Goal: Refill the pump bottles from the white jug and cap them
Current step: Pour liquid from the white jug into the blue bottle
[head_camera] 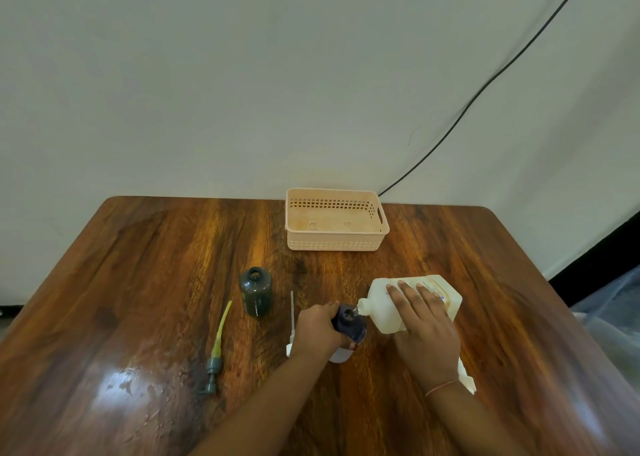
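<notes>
My right hand (424,320) grips the white jug (382,300), which is tipped on its side with its spout at the mouth of a dark blue bottle (349,324). A thin stream runs from the spout into that bottle. My left hand (317,327) holds the blue bottle upright on the table. A dark green bottle (256,291) stands open and uncapped to the left. Left of it lies a grey pump head with a yellow tube (216,351). A white pump with a clear tube (292,320) lies beside my left hand, partly hidden.
A peach plastic basket (334,244) with nothing in it stands at the back of the wooden table (138,300). A white object (465,379) shows behind my right wrist. A black cable (485,85) runs down the wall at the right.
</notes>
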